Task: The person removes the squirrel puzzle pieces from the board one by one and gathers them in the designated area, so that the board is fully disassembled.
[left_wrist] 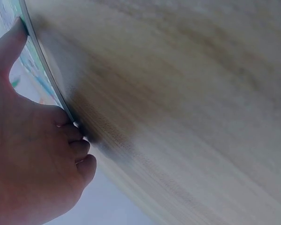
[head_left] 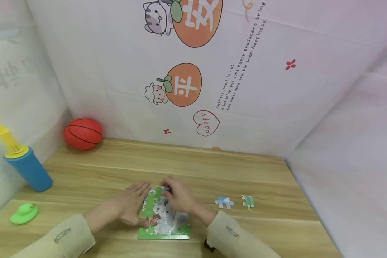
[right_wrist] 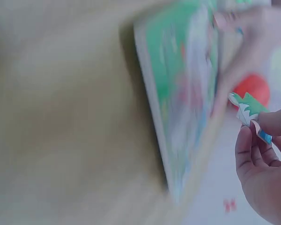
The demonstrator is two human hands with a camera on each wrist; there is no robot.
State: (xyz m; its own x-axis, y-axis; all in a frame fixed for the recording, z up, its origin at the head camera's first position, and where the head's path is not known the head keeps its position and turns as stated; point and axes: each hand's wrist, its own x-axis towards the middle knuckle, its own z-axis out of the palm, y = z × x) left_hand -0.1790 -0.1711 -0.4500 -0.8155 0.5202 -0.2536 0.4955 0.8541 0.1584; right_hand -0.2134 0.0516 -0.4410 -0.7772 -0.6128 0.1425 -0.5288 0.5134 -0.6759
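A jigsaw puzzle (head_left: pixel 167 225) with a grey cartoon animal and green trees lies flat in its tray on the table. My left hand (head_left: pixel 130 204) rests along the puzzle's left side, its thumb on the lower left part and its fingers by the upper left edge. Between thumb and fingers my right hand (head_left: pixel 179 197) pinches a green, white and blue puzzle piece (right_wrist: pixel 246 110), over the top of the puzzle in the head view. Part of the puzzle's upper right is hidden behind the right hand. Two loose pieces lie to the right, one mostly blue (head_left: pixel 224 202), one green and blue (head_left: pixel 248 201).
A red ball (head_left: pixel 82 133) sits in the back left corner of the wooden table (head_left: pixel 261 233). Along the left side stand a blue and yellow hand pump (head_left: pixel 30 170) and a green toy duck (head_left: pixel 24 214). Printed white cloth (head_left: pixel 125 96) walls off the back and sides.
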